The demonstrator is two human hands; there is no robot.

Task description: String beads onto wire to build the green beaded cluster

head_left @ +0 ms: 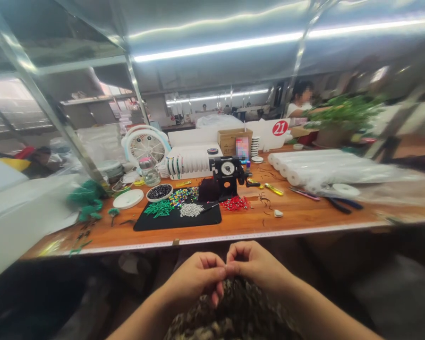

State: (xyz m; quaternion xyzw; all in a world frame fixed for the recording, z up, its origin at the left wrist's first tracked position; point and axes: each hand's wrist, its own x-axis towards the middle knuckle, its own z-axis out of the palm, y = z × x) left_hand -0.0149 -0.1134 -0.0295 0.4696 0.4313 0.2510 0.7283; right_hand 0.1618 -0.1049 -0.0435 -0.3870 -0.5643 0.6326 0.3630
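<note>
Low in the view, in front of the table edge, my left hand (201, 276) and my right hand (253, 264) meet at their fingertips above a dark patterned cloth (241, 309). Both are closed in a pinch. A tiny pale bit shows between the fingertips, too small to name. Beyond them on the wooden table lies a black mat (173, 223) with green pieces (159, 209), silvery beads (191, 210) and multicoloured beads (184, 196). Red pieces (235, 203) lie at its right, below a black device with a round dial (228, 168).
A dish of black beads (159, 191), a white lid (128, 199) and a fan (147, 145) stand at the left. White rolls (315, 165), pliers (340, 204) and a yellow cutter (274, 189) lie at the right. A person (299, 101) is beyond, near a plant (347, 115).
</note>
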